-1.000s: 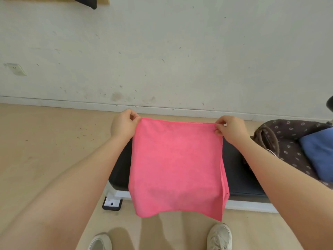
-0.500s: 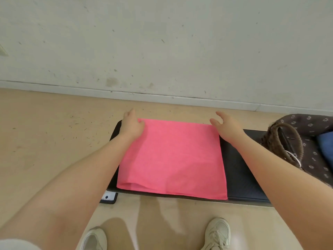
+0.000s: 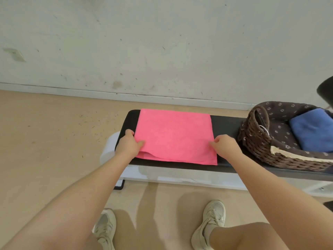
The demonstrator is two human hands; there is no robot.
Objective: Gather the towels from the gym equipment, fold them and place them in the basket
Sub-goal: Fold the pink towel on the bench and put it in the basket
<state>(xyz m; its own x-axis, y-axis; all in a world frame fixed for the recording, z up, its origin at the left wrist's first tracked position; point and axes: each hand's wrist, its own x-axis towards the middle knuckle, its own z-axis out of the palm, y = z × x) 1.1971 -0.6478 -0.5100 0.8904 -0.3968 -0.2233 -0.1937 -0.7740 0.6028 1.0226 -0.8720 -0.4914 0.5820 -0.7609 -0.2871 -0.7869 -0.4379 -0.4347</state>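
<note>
From the head cam, the pink towel (image 3: pixel 173 136) lies flat on the black bench (image 3: pixel 227 125), left of the basket (image 3: pixel 255 141). Your left hand (image 3: pixel 128 145) and right hand (image 3: pixel 224 145) are pinching its near side edges. Lift both evenly and match the corners when you fold.

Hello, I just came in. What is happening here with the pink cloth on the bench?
A person is folding a pink towel that lies flat on a black bench. The left hand pinches its near left edge and the right hand rests at the near right edge, so a fold seems about to start. On the bench to the right stands a woven basket with a blue towel already inside it.
</note>
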